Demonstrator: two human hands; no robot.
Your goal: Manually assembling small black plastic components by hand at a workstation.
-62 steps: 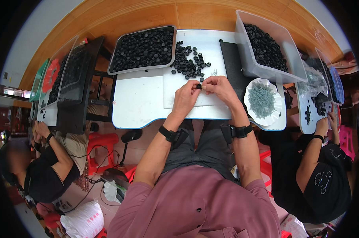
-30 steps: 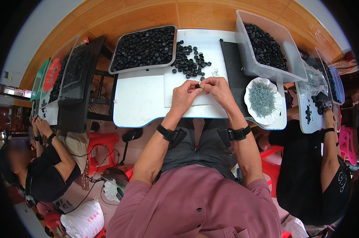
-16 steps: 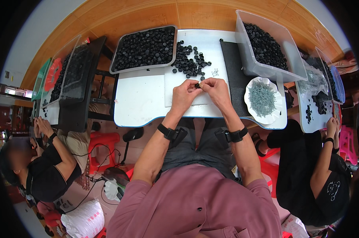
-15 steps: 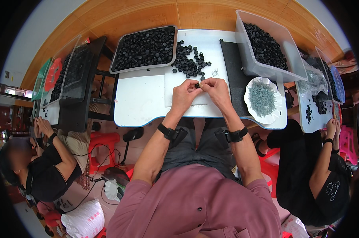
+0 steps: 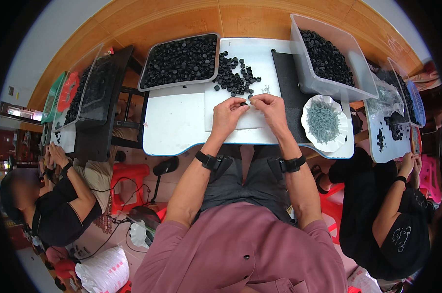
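Observation:
Over the white board (image 5: pixel 223 124), my left hand (image 5: pixel 225 117) pinches a small black cap-like piece (image 5: pixel 243 103) between thumb and fingertips. Just to its right, my right hand (image 5: pixel 271 111) has thumb and fingers pressed together. Whatever they hold is too small to make out. A small gap separates the two sets of fingertips. Beyond my hands lies a loose pile of round black caps (image 5: pixel 235 77). A few thin greyish pins (image 5: pixel 266 89) rest on the board right of the pile.
At the back left stands a metal tray (image 5: pixel 180 85) heaped with black caps; a clear plastic bin (image 5: pixel 328 84) of black parts stands back right on a black mat (image 5: pixel 290 73). A white scalloped dish (image 5: pixel 306 128) holds grey-green pins (image 5: pixel 323 122). Co-workers sit at tables on both sides.
My fingertips have moved slightly apart, the right hand shifting right, away from the black piece. The left hand keeps its pinch on it.

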